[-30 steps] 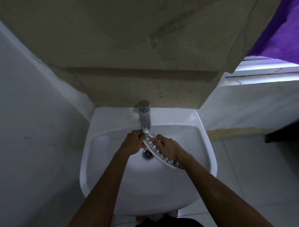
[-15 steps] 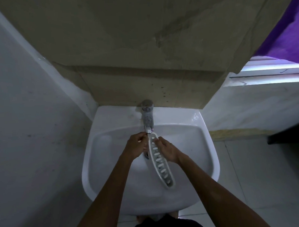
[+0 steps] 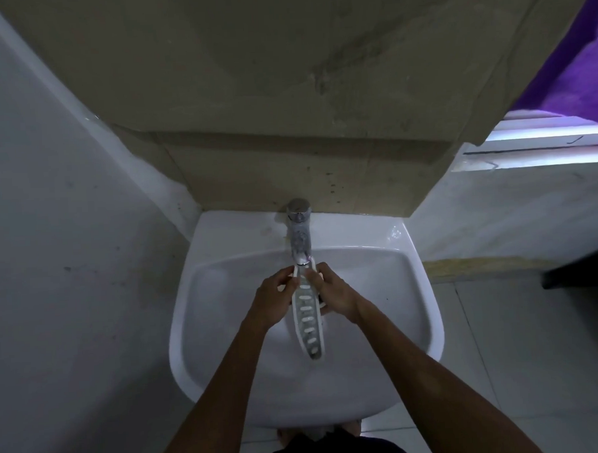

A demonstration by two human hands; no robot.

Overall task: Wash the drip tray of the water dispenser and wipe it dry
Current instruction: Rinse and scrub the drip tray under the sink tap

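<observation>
you hold the tray [image 3: 307, 316] over the sink [image 3: 427, 299], its far end under the tap [image 3: 300, 233], your left hand [image 3: 275, 301] pinching its left edge and your right hand [image 3: 335, 295] curled around its right edge.

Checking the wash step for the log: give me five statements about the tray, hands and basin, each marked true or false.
1. Both hands hold the drip tray. True: the left hand and the right hand grip its far end.
2. The tray lies flat on the floor of the basin. False: it is held up over the basin.
3. The tray's far end sits just under the tap. True.
4. A cloth is wiping the tray. False: no cloth shows.
5. The tray has a row of slots. True.
</observation>
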